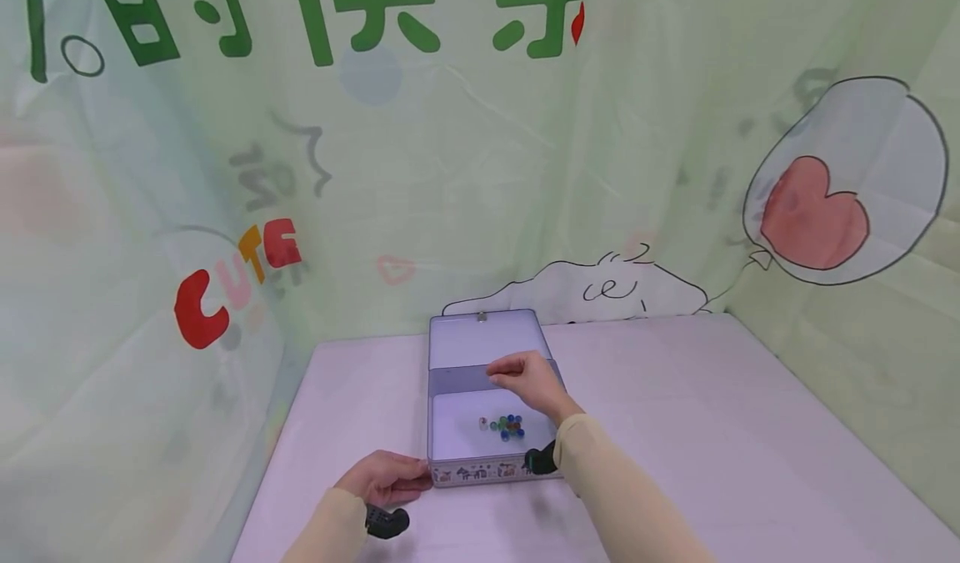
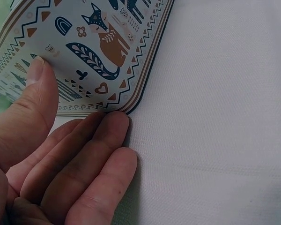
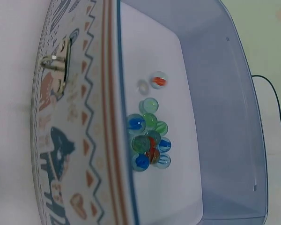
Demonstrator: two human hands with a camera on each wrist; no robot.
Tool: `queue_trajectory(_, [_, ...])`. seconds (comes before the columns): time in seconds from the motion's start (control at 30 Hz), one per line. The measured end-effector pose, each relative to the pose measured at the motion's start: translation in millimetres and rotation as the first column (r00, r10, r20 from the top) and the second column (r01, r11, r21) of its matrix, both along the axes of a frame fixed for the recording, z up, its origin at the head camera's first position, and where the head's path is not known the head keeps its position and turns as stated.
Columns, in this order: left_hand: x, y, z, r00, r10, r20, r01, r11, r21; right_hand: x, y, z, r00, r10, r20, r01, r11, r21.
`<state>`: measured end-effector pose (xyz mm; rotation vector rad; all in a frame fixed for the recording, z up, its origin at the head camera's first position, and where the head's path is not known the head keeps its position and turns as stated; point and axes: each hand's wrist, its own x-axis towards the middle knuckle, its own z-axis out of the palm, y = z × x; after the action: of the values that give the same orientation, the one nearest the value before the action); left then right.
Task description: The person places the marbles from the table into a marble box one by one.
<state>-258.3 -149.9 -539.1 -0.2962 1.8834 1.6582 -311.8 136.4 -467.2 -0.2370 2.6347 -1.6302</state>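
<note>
A shallow tin box (image 1: 442, 429) stands on the table with its hinged lid (image 1: 487, 338) raised at the back. Animal and zigzag prints cover its outer walls. Several glass marbles (image 3: 151, 121), blue, green and red-brown, cluster on its pale floor. Apart from them is a clear marble with an orange-red swirl (image 3: 158, 80), beside a blurred spot. My left hand (image 1: 386, 475) touches the tin's near left corner, its thumb on the printed wall and fingertips at the bottom edge. Above the box is my right hand (image 1: 532, 379), thumb and fingertips close together, nothing visible between them.
A metal clasp (image 3: 58, 61) juts from the tin's front wall. The tin stands on a pale cloth-covered table (image 1: 660, 429). Printed fabric curtains (image 1: 480, 179) enclose the back and sides. Black wrist devices (image 1: 387, 521) sit at both wrists.
</note>
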Motion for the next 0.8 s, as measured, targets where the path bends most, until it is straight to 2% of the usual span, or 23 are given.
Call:
queue_trajectory(0.27, [-2.0,0,0.3,1.0,-0.016,0.009,0.016,1.0,0.0,7.9,23,2.0,0.999,-0.017,-0.028,0.017,1.0,-0.009])
queue_trajectory(0.43, [-2.9,2,-1.5,0.999,-0.035,0.007,0.035,0.999,0.016,11.4,69,-3.1,0.997,-0.075,-0.022,0.075,0.997,0.028])
queue_trajectory(0.6, [-6.3,-2,-1.5,0.999,-0.047,-0.013,0.047,0.999,0.008,20.5,122,-3.0,0.986,-0.165,-0.024,0.166,0.981,0.096])
queue_trajectory(0.8, [-4.9,-10,-2.3,0.999,-0.039,-0.009,0.039,0.999,0.01,30.9,152,5.3,0.981,-0.19,-0.032,0.192,0.972,0.136])
